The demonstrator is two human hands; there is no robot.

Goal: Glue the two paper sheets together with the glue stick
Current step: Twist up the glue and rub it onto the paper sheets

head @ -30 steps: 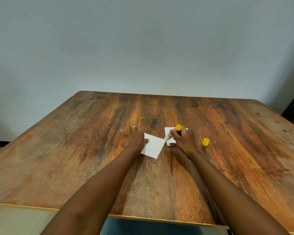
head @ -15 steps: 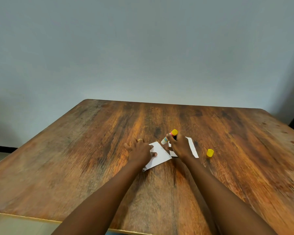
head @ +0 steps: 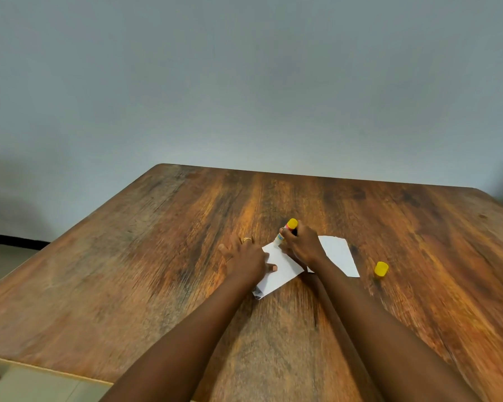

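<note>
Two small white paper sheets lie on the wooden table (head: 157,285). My left hand (head: 244,261) lies flat on the left edge of the nearer sheet (head: 280,269), thumb pressing on it. My right hand (head: 302,245) grips the uncapped glue stick (head: 286,232), yellow end up, its tip down on that sheet's far corner. The second sheet (head: 339,255) lies just right of my right hand, partly hidden by my wrist. The glue stick's yellow cap (head: 381,268) stands on the table to the right of the sheets.
A plain grey wall rises behind the table's far edge (head: 302,175). The table's near left edge (head: 41,369) borders a light floor.
The view has tilted upward, so the table sits lower in the frame. My right hand has carried the glue stick from over the right sheet to the far corner of the left sheet.
</note>
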